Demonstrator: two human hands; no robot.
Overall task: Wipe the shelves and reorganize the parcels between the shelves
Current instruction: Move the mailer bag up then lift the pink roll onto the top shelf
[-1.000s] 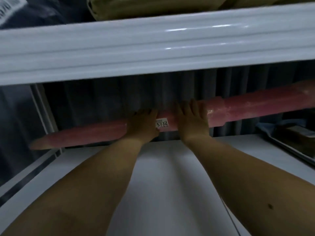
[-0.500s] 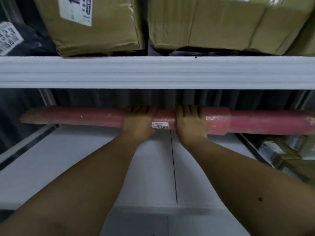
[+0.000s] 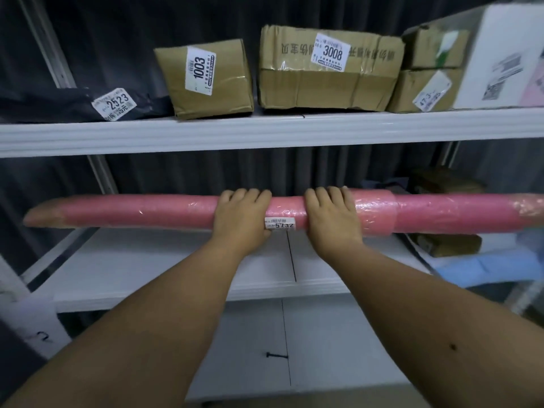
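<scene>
A long pink wrapped roll parcel (image 3: 141, 212) with a small label reading 5732 lies level across the front of the middle shelf (image 3: 164, 266). My left hand (image 3: 241, 216) and my right hand (image 3: 332, 219) both grip it near its middle, fingers curled over the top, one on each side of the label. The roll's right end runs out of the frame. On the upper shelf (image 3: 265, 129) stand a black bag labelled 2523 (image 3: 67, 106), a box labelled 1003 (image 3: 206, 79) and a box labelled 3008 (image 3: 329, 70).
More cardboard boxes (image 3: 426, 69) and a white box (image 3: 506, 60) fill the upper shelf's right end. Brown parcels (image 3: 447, 245) and a blue object (image 3: 485, 266) sit at the right of the middle shelf. A lower shelf (image 3: 309, 348) lies below. Dark curtains hang behind.
The view has risen and pulled back, showing the upper shelf's parcels. The roll went from tilted to level. Both hands keep the same hold on it.
</scene>
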